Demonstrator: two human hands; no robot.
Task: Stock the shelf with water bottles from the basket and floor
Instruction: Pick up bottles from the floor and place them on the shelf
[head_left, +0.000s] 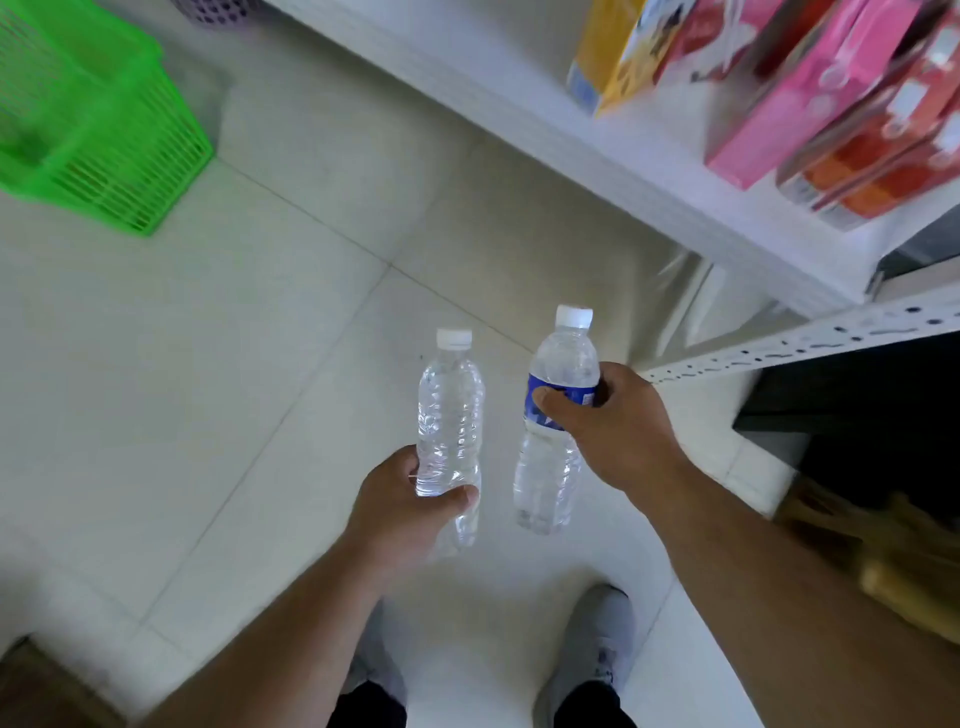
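Observation:
My left hand (402, 506) grips the lower part of a clear, unlabelled water bottle (451, 410) with a white cap, held upright above the floor. My right hand (610, 426) is wrapped around the blue label of a second water bottle (553, 415), also white-capped and upright. The two bottles hang side by side, a little apart. The green plastic basket (104, 140) sits on the tiles at the upper left; its inside is blurred. The white shelf (597, 156) runs along the upper right, above and beyond both hands.
Yellow, pink and red boxes (810, 98) stand on the white shelf. A perforated white shelf upright (810, 338) juts out at the right, with a dark gap below it. My grey shoes (597, 654) stand on pale floor tiles (234, 364). A purple container (213, 10) peeks in at the top.

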